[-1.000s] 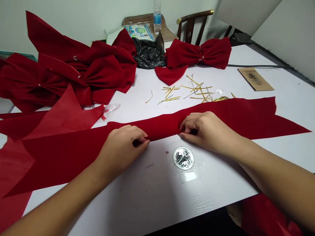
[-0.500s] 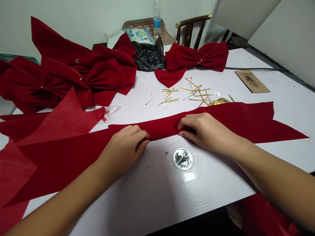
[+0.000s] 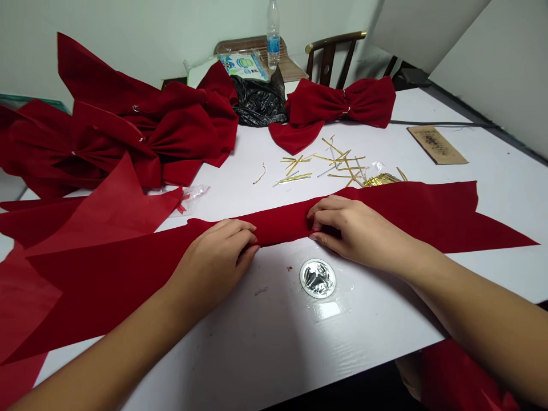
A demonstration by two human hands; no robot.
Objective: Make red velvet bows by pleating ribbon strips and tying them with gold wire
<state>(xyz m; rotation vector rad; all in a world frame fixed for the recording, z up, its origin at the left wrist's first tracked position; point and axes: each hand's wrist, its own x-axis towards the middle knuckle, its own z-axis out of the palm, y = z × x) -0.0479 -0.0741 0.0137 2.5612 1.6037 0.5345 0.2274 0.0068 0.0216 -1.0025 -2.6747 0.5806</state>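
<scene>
A long red fabric strip (image 3: 419,214) with notched, pointed ends lies across the white table (image 3: 240,354). My left hand (image 3: 222,248) is closed on its near edge, left of the middle, with the thumb below the cloth. To the right, my right hand (image 3: 346,225) pinches the same edge, fingers curled over the strip. Between the hands the cloth looks folded into a narrower band. A round silver disc (image 3: 317,278) under clear tape (image 3: 331,308) is on the table just below that band. Beyond the strip are scattered gold twist ties (image 3: 342,162).
Gathered red bows (image 3: 171,125) are heaped at the left, over more red cloth (image 3: 111,211). Another red bow (image 3: 342,103) sits at the back, beside a black plastic bag (image 3: 259,103). A water bottle (image 3: 273,43), a chair (image 3: 329,54) and a brown card (image 3: 437,145) are farther off.
Both hands stay at nearly the same places on the strip. The right hand's fingers have shifted slightly, and the band between the hands looks a little wider. The view has moved slightly.
</scene>
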